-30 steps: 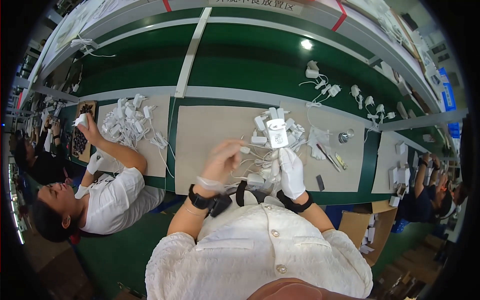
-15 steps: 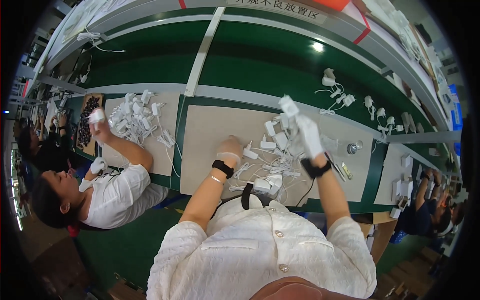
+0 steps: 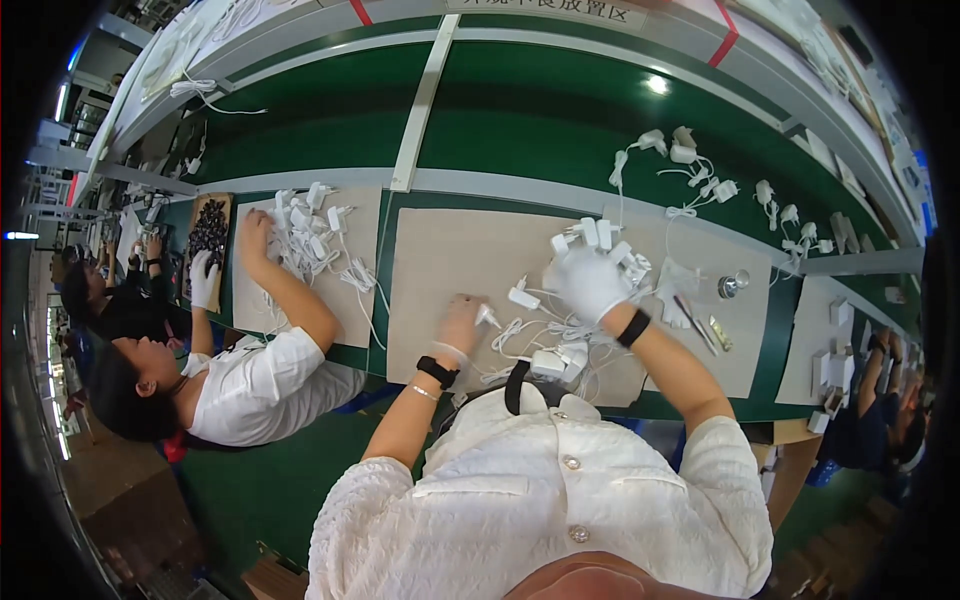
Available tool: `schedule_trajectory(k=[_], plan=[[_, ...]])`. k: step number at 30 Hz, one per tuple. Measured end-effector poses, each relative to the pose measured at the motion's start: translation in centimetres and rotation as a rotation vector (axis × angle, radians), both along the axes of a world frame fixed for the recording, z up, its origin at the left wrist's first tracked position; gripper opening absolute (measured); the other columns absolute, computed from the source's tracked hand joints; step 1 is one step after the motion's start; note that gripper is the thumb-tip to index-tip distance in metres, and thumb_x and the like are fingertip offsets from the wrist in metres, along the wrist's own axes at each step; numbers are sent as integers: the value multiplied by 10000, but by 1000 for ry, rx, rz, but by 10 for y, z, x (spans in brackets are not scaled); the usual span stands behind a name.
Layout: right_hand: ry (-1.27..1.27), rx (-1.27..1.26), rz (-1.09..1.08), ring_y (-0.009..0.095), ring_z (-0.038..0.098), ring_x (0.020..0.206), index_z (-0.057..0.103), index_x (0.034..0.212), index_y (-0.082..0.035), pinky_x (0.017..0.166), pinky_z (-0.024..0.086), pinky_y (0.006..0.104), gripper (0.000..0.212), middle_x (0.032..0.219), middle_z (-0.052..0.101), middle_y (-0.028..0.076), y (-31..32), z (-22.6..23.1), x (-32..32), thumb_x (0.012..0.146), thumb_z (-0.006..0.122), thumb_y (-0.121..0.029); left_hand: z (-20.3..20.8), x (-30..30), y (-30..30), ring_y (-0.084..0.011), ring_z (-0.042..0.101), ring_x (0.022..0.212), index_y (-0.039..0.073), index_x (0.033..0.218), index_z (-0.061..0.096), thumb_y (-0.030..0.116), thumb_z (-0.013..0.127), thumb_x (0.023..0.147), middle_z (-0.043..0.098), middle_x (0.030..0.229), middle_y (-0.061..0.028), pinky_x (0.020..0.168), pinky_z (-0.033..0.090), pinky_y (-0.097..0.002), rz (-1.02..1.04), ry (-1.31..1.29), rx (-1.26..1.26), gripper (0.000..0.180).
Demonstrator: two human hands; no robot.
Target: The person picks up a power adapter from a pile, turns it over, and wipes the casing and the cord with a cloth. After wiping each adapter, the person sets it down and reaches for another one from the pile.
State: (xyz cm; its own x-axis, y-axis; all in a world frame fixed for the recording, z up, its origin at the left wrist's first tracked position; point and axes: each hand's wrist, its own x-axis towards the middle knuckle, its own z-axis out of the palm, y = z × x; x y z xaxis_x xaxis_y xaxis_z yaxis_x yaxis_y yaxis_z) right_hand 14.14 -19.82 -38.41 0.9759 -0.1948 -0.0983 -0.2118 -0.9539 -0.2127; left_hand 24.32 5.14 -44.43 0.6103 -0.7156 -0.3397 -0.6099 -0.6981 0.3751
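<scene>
My right hand (image 3: 588,285), in a white glove, is over a pile of white power adapters (image 3: 603,235) with white cables. It is blurred, so its fingers and anything in them cannot be made out. My left hand (image 3: 459,325), in a thin translucent covering, is low over the beige mat (image 3: 425,260), its fingers closed at a small white plug (image 3: 487,315). A single white adapter (image 3: 523,294) lies between my hands. Nearer my body, more white adapters (image 3: 558,362) lie among tangled cables (image 3: 515,335).
White chargers (image 3: 650,141) lie along the green back panel. Right of the pile are a clear plastic bag (image 3: 680,280), tweezers (image 3: 695,322) and a small metal-and-glass jar (image 3: 733,284). A co-worker (image 3: 260,385) works at left beside another charger pile (image 3: 305,235) and a tray of dark parts (image 3: 210,235).
My right hand has come down to the pile, without the raised adapter it held. One more charger lies at the green back panel. The left hand now has a small plug at its fingertips.
</scene>
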Motion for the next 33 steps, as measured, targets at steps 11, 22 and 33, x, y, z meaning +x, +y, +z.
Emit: schedule_trajectory(k=[11,22,33], plan=[[56,-10,-65,300,638,626,644,754,-87,562,504,435,136,668,628,122,65,-83,-47,819,557,-168,184,-7,-24,-193,614,974,78,1263,497,83,596,876,611,1072,-110,825,491,-300,484,1363,-727,400],[-498,880,-666,279,565,589,559,803,-26,557,445,361,115,685,564,131,55,64,-88,830,643,-100,174,-21,-20,-196,627,915,62,1241,472,85,687,792,610,1089,-121,778,506,-292,434,1205,-861,498],[-883,482,-303,259,541,542,587,804,-96,497,421,347,202,641,549,63,78,121,-118,699,756,-66,193,-62,-64,-118,602,829,28,1320,456,34,686,761,603,1112,-100,667,509,-229,276,1284,-902,604]])
